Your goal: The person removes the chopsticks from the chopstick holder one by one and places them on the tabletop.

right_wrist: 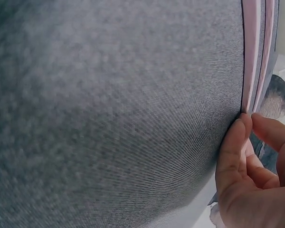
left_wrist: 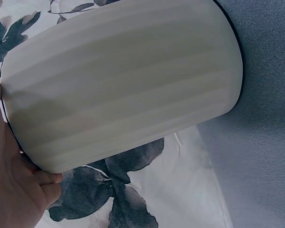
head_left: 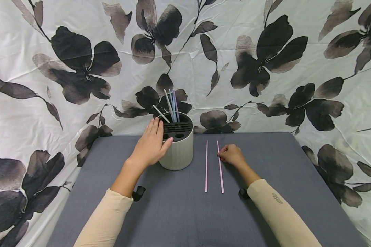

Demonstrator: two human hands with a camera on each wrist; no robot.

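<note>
Right straw: a thin, pale pink straw (head_left: 220,167) lies flat on the table, running away from the person; in the right wrist view it shows as a pink strip (right_wrist: 251,52) against the grey cloth.
Left straw: a second pink straw (head_left: 206,166) of like length lies just beside the first, nearly parallel, with a narrow gap between them.
Right hand: the right hand (head_left: 232,155) rests on the table with curled fingers at the far part of the right straw; thumb and forefinger (right_wrist: 233,142) pinch it.
Left hand: the left hand (head_left: 151,144) lies against the left side of the holder with fingers nearly straight, fingertips reaching its top rim and the thumb on its front; it steadies the holder without closing round it.
Holder: a round, cream-coloured holder (head_left: 180,151) with a faintly ribbed wall (left_wrist: 123,85) stands upright on the table, left of the straws and apart from them; its top is a black insert with slots and round holes.
Straws in holder: several thin straws (head_left: 171,109), white and pale blue or lilac, stand tilted in the insert's back.
Table: a table (head_left: 179,212) covered in dark grey woven fabric, its far edge meeting the backdrop.
Backdrop: a white sheet (head_left: 266,85) printed with large black and grey flowers and leaves hangs behind and to both sides of the table, creased in places.
Sleeves: both forearms wear beige sleeves (head_left: 275,209); the right one bears small dark lettering.
</note>
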